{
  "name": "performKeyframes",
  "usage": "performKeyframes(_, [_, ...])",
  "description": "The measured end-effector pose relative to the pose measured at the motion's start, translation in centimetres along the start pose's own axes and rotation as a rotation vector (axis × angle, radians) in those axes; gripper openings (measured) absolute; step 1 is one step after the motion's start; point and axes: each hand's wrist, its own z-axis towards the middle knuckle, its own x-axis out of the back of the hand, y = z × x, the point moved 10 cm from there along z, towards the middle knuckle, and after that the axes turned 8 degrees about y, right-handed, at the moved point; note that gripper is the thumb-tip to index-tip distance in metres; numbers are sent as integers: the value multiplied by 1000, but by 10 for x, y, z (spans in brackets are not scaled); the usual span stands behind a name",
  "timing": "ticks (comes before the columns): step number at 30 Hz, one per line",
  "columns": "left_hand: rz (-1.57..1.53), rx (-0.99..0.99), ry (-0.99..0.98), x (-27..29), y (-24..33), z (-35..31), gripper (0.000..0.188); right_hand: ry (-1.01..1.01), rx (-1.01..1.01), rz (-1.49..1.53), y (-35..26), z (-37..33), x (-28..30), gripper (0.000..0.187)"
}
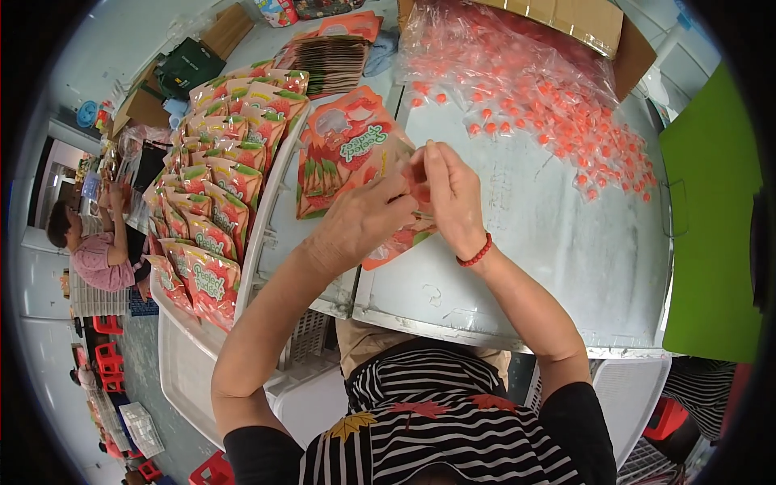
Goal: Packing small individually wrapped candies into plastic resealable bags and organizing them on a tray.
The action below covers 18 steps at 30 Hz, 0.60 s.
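Note:
My left hand (368,220) and my right hand (454,198) meet above the table's middle, fingers closed on an orange-red printed pouch (396,249) with green at its lower part. Between the fingertips shows a bit of reddish film; the fingers hide most of it. A red bead bracelet (475,250) circles my right wrist. Just beyond my left hand, several flat printed pouches (343,133) overlap on the table. Past my right hand, many small clear packets with red balls inside (558,125) spread from a large clear bag (453,40).
At the left, a white tray (263,230) holds rows of filled pouches (214,202). A stack of flat pouches (327,63) lies at the back, near a cardboard box (566,20). A green panel (715,218) stands right. Another person (101,250) works far left, near red stools (109,356).

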Motion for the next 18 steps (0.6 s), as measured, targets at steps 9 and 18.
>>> performKeyframes(9, [65, 57, 143, 47, -2, -11, 14, 32, 298, -121, -46, -11, 30, 25])
performKeyframes(18, [63, 416, 305, 128, -47, -32, 14, -138, 366, -761, 55, -25, 60, 31])
